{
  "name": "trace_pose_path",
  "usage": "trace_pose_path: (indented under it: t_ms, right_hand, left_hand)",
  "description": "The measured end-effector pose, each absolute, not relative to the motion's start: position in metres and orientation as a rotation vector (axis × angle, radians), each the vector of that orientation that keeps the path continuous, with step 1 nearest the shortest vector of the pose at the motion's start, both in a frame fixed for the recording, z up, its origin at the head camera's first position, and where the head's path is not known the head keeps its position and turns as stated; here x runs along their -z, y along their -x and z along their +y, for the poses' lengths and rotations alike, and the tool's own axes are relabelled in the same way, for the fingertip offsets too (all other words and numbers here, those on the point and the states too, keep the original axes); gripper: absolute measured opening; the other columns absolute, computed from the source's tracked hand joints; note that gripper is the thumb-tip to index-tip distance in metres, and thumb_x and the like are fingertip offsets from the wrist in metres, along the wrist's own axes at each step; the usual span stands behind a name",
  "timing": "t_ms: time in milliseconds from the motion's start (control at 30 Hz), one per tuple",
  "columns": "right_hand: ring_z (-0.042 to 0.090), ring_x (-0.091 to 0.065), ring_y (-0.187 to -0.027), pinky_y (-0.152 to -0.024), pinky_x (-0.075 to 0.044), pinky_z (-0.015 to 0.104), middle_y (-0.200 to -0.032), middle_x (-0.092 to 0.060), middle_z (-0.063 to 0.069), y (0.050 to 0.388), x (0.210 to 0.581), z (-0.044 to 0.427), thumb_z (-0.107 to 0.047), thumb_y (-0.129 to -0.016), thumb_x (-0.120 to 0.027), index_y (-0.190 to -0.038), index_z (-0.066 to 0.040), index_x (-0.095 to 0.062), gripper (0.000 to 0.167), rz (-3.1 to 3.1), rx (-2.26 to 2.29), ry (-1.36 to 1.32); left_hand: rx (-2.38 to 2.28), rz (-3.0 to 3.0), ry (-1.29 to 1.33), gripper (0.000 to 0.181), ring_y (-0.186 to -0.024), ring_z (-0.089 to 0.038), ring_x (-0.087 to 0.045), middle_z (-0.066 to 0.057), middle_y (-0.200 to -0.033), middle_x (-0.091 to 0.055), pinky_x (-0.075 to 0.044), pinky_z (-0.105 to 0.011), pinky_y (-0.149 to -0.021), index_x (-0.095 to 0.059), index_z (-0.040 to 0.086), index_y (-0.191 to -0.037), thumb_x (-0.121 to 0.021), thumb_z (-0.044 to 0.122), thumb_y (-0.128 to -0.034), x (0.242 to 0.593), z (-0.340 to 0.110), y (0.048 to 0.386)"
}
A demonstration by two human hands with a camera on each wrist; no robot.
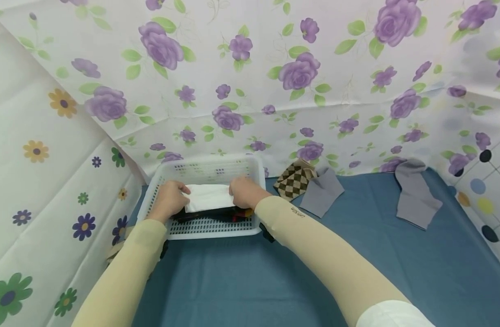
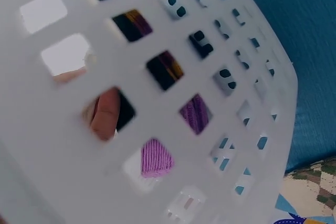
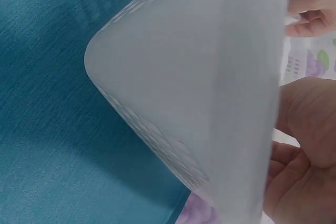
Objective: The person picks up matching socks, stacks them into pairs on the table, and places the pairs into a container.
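Your work item is a rectangular piece of flat white cloth (image 1: 210, 198), held level above the contents of a rectangular white plastic basket with perforated walls (image 1: 213, 236) and within its rim. Your left hand (image 1: 169, 200) pinches the cloth's left end between thumb and fingers. Your right hand (image 1: 247, 192) grips the opposite end with curled fingers. Your hands stand apart, the cloth spanning the gap between them.

Below the cloth, inside the basket, lie dark fabric pieces (image 1: 205, 215); a small red-and-yellow patch of fabric (image 1: 246, 212) shows beneath your right hand. Through the wall openings, your left wrist view records a purple ribbed knit piece (image 2: 156, 158) and dark fabric with yellow and purple stripes (image 2: 132, 25). How many pieces the basket contains cannot be told.

Right of the basket, a brown-and-beige checkered sock (image 1: 294, 179) lies touching a plain grey sock (image 1: 322, 191). A second grey sock (image 1: 415, 195) lies well apart, near the table's right end. Left of the basket, a beige-and-brown patterned fabric piece (image 2: 317, 187) is partly hidden by your left arm in the head view.

Basket and socks rest on a blue-covered table (image 1: 254, 281). A white curtain with purple roses (image 1: 233, 113) hangs behind; a white sheet with coloured daisies (image 1: 50, 204) hangs to your left. Beige fabric sleeves (image 1: 315, 254) cover both your forearms.
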State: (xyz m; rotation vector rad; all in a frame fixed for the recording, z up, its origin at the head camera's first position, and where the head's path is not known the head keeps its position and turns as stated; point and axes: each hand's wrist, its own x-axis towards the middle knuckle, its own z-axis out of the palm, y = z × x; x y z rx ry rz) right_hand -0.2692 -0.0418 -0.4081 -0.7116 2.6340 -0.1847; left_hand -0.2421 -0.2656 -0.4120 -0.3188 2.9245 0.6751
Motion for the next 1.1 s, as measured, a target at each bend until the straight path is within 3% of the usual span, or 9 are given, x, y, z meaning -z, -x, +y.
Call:
trace_pose_path:
  t_ms: [200,600,867,1000,1100]
  right_hand:
    - [0.015,-0.057,-0.079,-0.075,-0.047,0.028,-0.097,-0.063,0.003,0.262,0.404,-0.045,-0.021,-0.092,-0.055,-0.104,-0.012,-0.065,0.018,2.687,0.107,0.715]
    - [0.018,-0.054,-0.076,-0.068,-0.045,0.03,-0.097,-0.062,0.004,0.254,0.401,-0.044,-0.019,-0.095,-0.051,-0.112,-0.012,-0.06,0.021,2.629,0.125,0.654]
    - [0.018,-0.054,-0.082,-0.073,-0.043,0.031,-0.106,-0.061,0.004,0.254,0.407,-0.041,-0.018,-0.097,-0.047,-0.114,-0.012,-0.06,0.022,2.59,0.183,0.607]
    - [0.019,-0.054,-0.08,-0.07,-0.043,0.032,-0.099,-0.06,0.005,0.254,0.407,-0.037,-0.017,-0.097,-0.045,-0.113,-0.011,-0.057,0.021,2.572,0.248,0.593]
    - [0.018,-0.054,-0.074,-0.066,-0.043,0.032,-0.092,-0.059,0.006,0.254,0.406,-0.033,-0.019,-0.098,-0.044,-0.106,-0.011,-0.058,0.018,2.561,0.3,0.622]
  left_hand:
    - [-0.651,2.935,0.336,0.024,-0.076,-0.023,-0.057,-0.013,-0.096,-0.061,-0.045,-0.029,-0.062,-0.065,0.007,-0.101,-0.066,0.002,-0.0778,0.417,-0.265,0.243]
    - [-0.413,2.997,0.149,0.027,-0.098,-0.031,-0.055,-0.018,-0.114,-0.059,-0.047,-0.044,-0.087,-0.068,0.0,-0.105,-0.058,-0.001,-0.0798,0.414,-0.26,0.238]
    - [-0.357,2.926,0.132,0.034,-0.111,-0.035,-0.056,-0.019,-0.124,-0.059,-0.044,-0.049,-0.095,-0.063,0.0,-0.117,-0.056,0.003,-0.084,0.418,-0.257,0.238]
    - [-0.365,2.949,0.143,0.036,-0.109,-0.035,-0.055,-0.02,-0.124,-0.058,-0.043,-0.05,-0.096,-0.06,0.001,-0.12,-0.058,0.008,-0.0846,0.422,-0.257,0.236]
    - [-0.39,2.994,0.108,0.035,-0.098,-0.031,-0.057,-0.02,-0.123,-0.058,-0.046,-0.047,-0.087,-0.06,0.002,-0.12,-0.059,0.015,-0.0874,0.419,-0.255,0.233]
